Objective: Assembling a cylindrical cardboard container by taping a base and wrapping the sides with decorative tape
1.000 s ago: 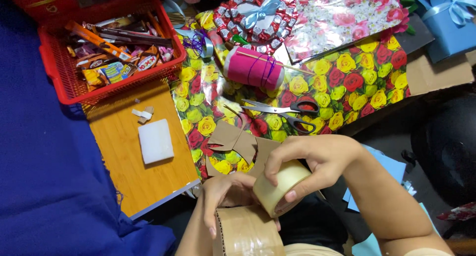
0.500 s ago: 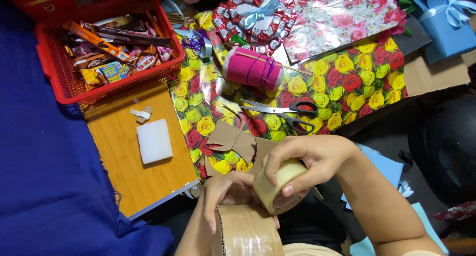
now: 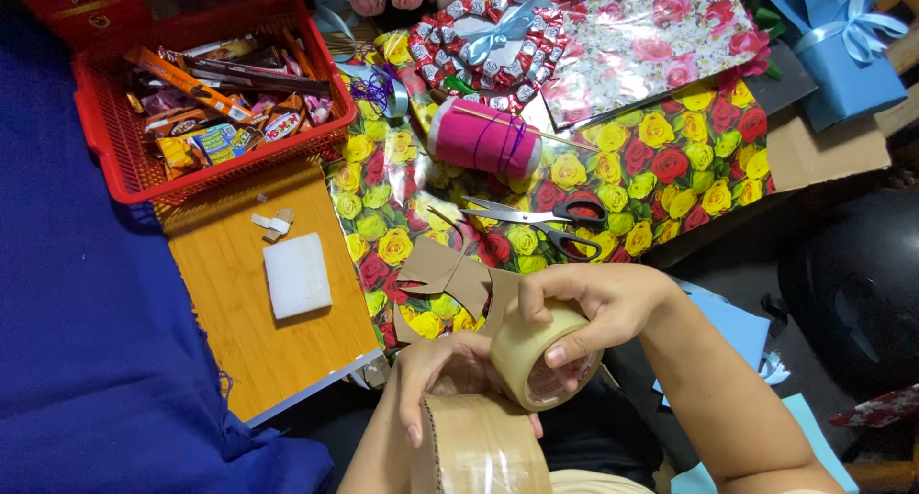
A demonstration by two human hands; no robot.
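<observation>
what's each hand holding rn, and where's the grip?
Right hand: tape roll, gripped around its outer rim. Left hand: taped-over cardboard piece, fingers draped over its top edge.

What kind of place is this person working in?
Probably a home gift-wrapping or craft corner: flowered wrapping paper covers the work surface, scissors lie on it, a red basket holds sweets, and the right hand holds a tape roll.

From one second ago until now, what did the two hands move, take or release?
Almost nothing changed. The right hand holds the tape roll as before, perhaps slightly turned. The left hand stays on the taped cardboard piece. The scissors and red basket did not move.
</observation>
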